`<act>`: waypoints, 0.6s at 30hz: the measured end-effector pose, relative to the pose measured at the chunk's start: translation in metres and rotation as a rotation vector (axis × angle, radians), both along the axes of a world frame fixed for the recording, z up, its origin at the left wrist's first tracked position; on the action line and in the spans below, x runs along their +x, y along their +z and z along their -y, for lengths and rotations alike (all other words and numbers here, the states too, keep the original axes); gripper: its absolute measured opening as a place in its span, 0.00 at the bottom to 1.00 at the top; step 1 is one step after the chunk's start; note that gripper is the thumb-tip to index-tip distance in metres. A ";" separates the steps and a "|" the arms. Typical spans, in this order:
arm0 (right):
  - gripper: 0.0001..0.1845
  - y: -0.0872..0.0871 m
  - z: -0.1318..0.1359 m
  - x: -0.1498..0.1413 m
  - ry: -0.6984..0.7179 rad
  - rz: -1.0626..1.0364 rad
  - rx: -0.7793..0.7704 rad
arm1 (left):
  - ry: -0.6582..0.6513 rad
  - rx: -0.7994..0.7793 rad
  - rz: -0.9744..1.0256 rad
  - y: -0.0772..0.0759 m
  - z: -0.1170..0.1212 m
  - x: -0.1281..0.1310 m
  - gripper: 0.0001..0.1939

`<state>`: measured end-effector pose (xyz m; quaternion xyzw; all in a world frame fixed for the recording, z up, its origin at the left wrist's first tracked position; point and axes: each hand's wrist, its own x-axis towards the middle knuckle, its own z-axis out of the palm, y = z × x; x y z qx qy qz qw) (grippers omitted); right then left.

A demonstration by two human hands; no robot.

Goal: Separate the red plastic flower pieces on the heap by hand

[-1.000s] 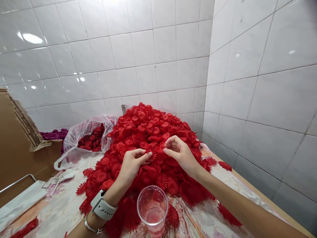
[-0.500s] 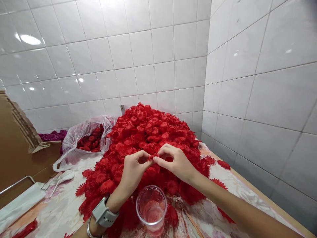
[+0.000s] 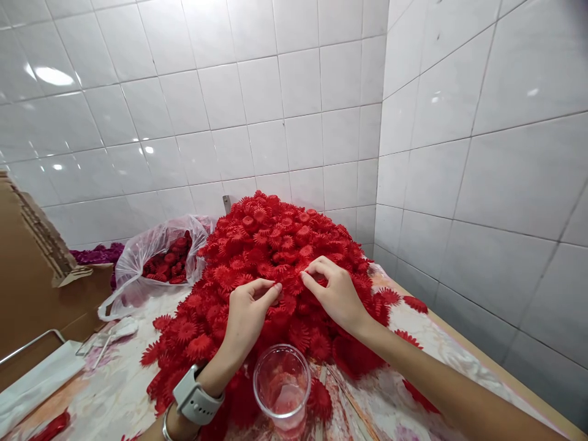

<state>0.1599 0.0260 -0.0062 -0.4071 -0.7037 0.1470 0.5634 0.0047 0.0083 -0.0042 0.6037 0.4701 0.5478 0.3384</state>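
A big heap of red artificial flowers [image 3: 280, 236] with fringed petals fills the middle of the table. Over the front of the heap, my left hand [image 3: 250, 312] is pinched, thumb against forefinger; a bit of red shows at the tips, but what it grips blends into the flowers behind. To its right, a small gap away, my right hand [image 3: 335, 294] is pinched too, and its fingertips hide what is in them. Below and between the hands stands a clear plastic cup [image 3: 282, 383] with some pinkish, translucent contents low inside.
Left of the heap lies a translucent plastic bag [image 3: 133, 260] holding darker red flowers. A cardboard box [image 3: 27, 282] stands at far left, with purple flowers [image 3: 98, 253] behind it. Thin sticks [image 3: 351, 401] lie beside the cup. Tiled walls [image 3: 298, 86] border the patterned tablecloth [image 3: 114, 392].
My hands were touching at the fingertips and have moved apart, the right one going right and slightly up. The left hand has barely shifted. Cup, heap and bag stay where they were.
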 end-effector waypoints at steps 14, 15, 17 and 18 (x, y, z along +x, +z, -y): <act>0.04 0.009 -0.001 0.014 0.108 -0.040 0.087 | 0.160 0.329 -0.373 0.015 -0.005 -0.013 0.21; 0.04 0.007 0.002 0.010 0.149 -0.035 0.063 | 0.096 0.340 -0.350 0.015 -0.002 -0.010 0.18; 0.04 0.004 0.006 0.005 0.226 -0.026 0.023 | -0.025 0.312 -0.290 0.015 0.001 -0.007 0.14; 0.05 0.002 0.007 0.003 0.259 -0.020 0.010 | -0.068 0.279 -0.259 0.015 0.002 -0.006 0.12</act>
